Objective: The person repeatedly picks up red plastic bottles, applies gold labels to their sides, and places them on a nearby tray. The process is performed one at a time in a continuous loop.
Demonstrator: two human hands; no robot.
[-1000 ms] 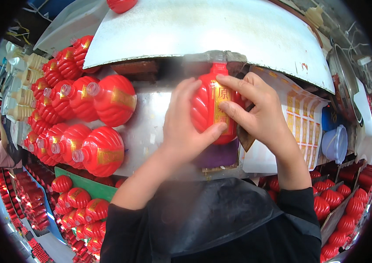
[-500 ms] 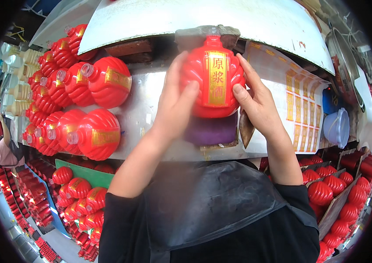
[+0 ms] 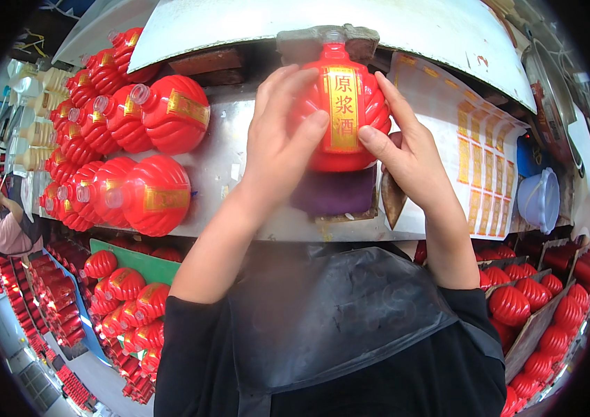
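Observation:
A rounded red ribbed bottle point(image 3: 342, 149) with a clear neck and an upright gold label lies in front of me, its neck toward a grey notched block point(image 3: 361, 43). My left hand point(image 3: 275, 132) is curved against the bottle's left side, its thumb at the label's left edge. My right hand point(image 3: 409, 149) grips the other side, thumb pressing by the label's right edge. Beneath the bottle is a purple pad point(image 3: 336, 198). A brown pointed piece point(image 3: 393, 201) shows under my right hand; whether I hold it, I cannot tell.
Labelled red bottles point(image 3: 176, 115) lie in rows at the left. Gold label sheets point(image 3: 482, 187) spread on the right, beside a pale blue bucket point(image 3: 538, 201). A white board point(image 3: 350, 21) spans the far side. Crates of red bottles point(image 3: 510, 306) flank me; another person point(image 3: 13, 226) is far left.
My left thumb has moved up and in toward the label's edge. My right thumb has slid slightly inward on the label. The whole view has shifted a little.

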